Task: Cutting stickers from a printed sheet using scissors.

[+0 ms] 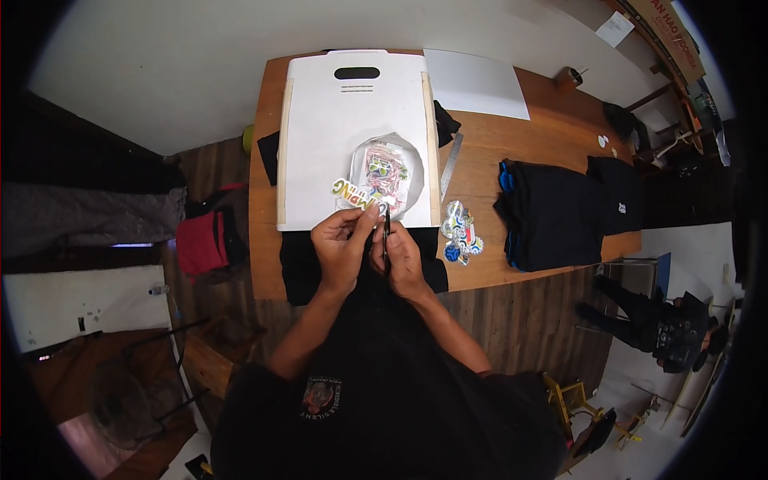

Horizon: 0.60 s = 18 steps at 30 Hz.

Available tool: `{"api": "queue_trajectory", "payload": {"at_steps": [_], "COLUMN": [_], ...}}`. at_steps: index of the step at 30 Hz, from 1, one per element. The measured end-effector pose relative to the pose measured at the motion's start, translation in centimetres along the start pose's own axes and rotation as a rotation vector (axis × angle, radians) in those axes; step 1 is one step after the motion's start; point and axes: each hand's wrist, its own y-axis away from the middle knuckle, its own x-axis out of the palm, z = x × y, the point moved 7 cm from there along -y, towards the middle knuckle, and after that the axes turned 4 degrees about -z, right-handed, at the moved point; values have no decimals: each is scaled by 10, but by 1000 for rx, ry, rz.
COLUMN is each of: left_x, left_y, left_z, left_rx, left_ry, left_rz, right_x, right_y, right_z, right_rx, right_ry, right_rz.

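My left hand (341,248) pinches a colourful lettered cutout (349,192), its letters in yellow, orange and green with a white border. Close beside it, my right hand (403,258) is closed around a slim black tool (387,244) whose tip points up at the cutout's right end. Its kind is too small to make out. Both hands are at the near edge of a white board (320,160) with a handle slot. Just beyond them on the board sits a round, white-walled container (418,178) with printed cutouts and pinkish scraps inside.
Several round cutouts (462,228) lie right of the board, near a metal ruler (452,164). Folded black garments (556,216) are stacked farther right on the wooden table (480,272). A white sheet (478,84) and brown cup (569,78) are behind. A person (672,330) in dark clothes is at far right.
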Motion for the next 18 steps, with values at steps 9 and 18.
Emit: {"api": "queue_trajectory", "payload": {"at_steps": [9,18], "left_x": [1,0], "left_y": [-1,-1], "left_z": [-1,0], "left_rx": [19,12], "left_ry": [3,-3], "left_rz": [14,5], "right_x": [-1,-1], "right_y": [-1,-1], "right_z": [-1,0], "right_rx": [-14,-1], "right_ry": [-2,-4], "right_rz": [4,2]}}
